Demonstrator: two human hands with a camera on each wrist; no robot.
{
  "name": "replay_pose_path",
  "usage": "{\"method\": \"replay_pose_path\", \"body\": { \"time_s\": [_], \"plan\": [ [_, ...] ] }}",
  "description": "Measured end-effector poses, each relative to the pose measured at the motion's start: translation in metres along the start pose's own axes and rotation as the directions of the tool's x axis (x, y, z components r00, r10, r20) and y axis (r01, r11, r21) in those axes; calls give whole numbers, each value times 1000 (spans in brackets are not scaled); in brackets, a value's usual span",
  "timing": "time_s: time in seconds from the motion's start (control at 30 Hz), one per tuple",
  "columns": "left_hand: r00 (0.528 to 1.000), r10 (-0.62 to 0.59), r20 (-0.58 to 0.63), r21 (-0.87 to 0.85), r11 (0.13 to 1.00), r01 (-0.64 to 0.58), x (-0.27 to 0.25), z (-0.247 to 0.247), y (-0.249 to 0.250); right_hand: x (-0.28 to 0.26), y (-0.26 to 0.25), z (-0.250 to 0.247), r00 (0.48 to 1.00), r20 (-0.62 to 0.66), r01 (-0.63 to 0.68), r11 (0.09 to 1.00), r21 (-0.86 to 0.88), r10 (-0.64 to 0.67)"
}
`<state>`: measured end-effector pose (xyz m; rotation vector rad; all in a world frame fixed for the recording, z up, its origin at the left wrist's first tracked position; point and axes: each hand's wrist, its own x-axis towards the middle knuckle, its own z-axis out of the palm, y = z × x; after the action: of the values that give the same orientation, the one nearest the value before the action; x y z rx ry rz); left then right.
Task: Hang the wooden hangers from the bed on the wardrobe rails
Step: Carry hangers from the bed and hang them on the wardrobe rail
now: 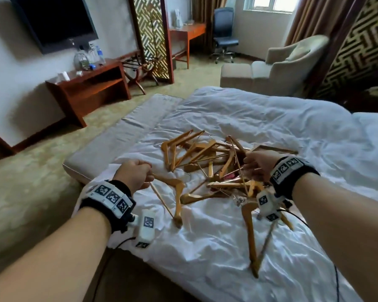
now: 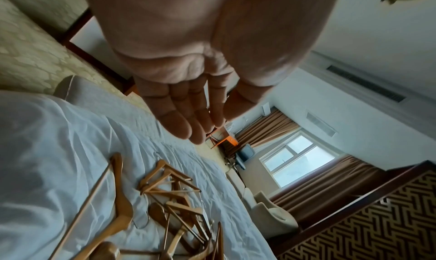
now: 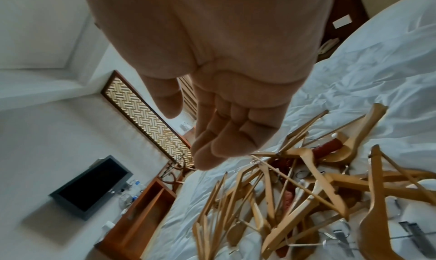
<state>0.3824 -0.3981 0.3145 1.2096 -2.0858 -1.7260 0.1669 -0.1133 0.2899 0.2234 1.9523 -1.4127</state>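
A tangled pile of wooden hangers (image 1: 205,158) (image 2: 169,195) (image 3: 295,198) lies on the white duvet of the bed (image 1: 282,118). One hanger (image 1: 178,192) (image 2: 122,204) lies apart at the pile's left. Another hanger (image 1: 250,232) lies near the front. My left hand (image 1: 135,173) (image 2: 207,122) hovers over the left hanger's end, fingers relaxed and holding nothing. My right hand (image 1: 258,163) (image 3: 207,142) hangs over the pile's right side, fingers loosely curled and empty. No wardrobe or rail is in view.
A grey bench (image 1: 118,138) runs along the foot of the bed. Beyond the carpet stand a wooden console (image 1: 85,88) under a wall TV (image 1: 52,20), a luggage rack (image 1: 138,68), an armchair (image 1: 292,62) and a desk with an office chair (image 1: 224,33). Something red (image 3: 328,146) lies among the hangers.
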Motion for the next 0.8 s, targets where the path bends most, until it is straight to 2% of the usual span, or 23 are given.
{"method": "replay_pose_path", "body": {
  "time_s": [0.13,0.27,0.47,0.63,0.8],
  "plan": [
    [992,-69,108,58,996,63,43,53,-5,47,18,-41,988,-109,-108,994,-18,105],
    [963,-133,236,121,987,107,81,102,-12,67,47,-79,952,-242,-191,982,2,186],
    [858,-222,463,263,959,106,121,170,-10,66,74,-111,894,-346,-271,958,92,286],
    [786,-255,563,336,940,65,133,228,-9,69,78,-107,885,-357,-251,952,174,298],
    [771,-279,572,421,907,16,133,265,-17,79,98,-103,897,-315,-231,937,262,309]
  ]
}}
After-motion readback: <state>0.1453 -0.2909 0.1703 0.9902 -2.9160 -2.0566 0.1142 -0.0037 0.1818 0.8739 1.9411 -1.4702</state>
